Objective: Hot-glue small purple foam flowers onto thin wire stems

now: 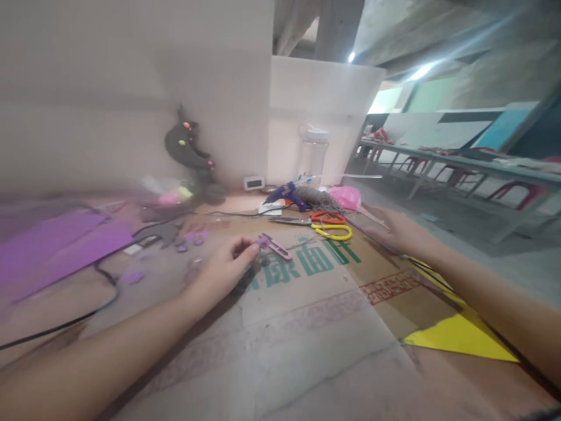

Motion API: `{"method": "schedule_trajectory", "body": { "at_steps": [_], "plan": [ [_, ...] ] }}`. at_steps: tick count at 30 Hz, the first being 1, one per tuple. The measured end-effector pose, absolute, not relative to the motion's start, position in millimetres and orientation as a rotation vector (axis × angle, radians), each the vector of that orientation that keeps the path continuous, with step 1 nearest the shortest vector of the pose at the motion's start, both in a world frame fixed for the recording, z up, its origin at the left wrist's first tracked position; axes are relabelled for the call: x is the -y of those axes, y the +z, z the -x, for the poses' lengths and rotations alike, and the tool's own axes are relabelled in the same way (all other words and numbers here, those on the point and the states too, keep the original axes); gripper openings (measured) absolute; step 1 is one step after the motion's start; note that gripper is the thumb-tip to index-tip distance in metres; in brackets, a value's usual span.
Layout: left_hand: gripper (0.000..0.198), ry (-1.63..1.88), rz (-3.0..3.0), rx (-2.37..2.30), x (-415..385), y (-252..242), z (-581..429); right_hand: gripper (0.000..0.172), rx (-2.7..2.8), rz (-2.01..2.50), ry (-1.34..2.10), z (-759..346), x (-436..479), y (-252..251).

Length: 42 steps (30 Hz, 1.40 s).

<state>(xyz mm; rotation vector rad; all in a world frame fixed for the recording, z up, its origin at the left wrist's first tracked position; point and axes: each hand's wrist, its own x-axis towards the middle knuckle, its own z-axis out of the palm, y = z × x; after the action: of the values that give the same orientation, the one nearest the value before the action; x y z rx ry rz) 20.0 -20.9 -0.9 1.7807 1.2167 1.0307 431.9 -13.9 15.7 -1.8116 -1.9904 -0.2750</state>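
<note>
My left hand is closed in a pinch above the printed cardboard, with a small purple piece at its fingertips. Just right of that piece lies a pair of pink thread snips, close to my fingers but not visibly held. At the table's right edge, my right hand rests with fingers stretched out over a flat, phone-like slab. Its fingers are slightly blurred. Scissors with one red and one yellow handle lie between the two hands.
Behind the scissors are a blue glue gun, grey yarn, a pink bundle and a clear bottle. Purple sheet and scraps lie left, near a black cord and dark crescent figure. Yellow sheet lies right.
</note>
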Motion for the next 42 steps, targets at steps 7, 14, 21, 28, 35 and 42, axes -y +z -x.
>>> {"method": "schedule_trajectory", "body": {
  "at_steps": [7, 14, 21, 28, 35, 42],
  "plan": [
    [0.023, 1.095, -1.744, -1.161, 19, -3, -20, 0.029, 2.261, 1.421, -0.043, -312, 36, 41],
    [0.021, 1.116, -1.714, -1.093, 18, -1, -20, 0.031, 2.197, 1.254, 0.532, -221, 19, 30],
    [0.018, 1.045, -1.750, -1.021, 19, -2, -21, 0.032, 1.849, 1.074, 0.937, -207, 12, 9],
    [0.023, 1.065, -1.733, -1.034, 19, 0, -21, 0.029, 1.888, 1.103, 0.843, -215, 14, 6],
    [0.024, 1.004, -1.879, -1.057, 22, 2, -20, 0.028, 1.930, 1.091, 0.868, -216, 11, 10],
    [0.022, 1.108, -1.706, -1.146, 19, 3, -20, 0.028, 2.277, 1.326, 0.340, -235, -7, 18]
  ]
}}
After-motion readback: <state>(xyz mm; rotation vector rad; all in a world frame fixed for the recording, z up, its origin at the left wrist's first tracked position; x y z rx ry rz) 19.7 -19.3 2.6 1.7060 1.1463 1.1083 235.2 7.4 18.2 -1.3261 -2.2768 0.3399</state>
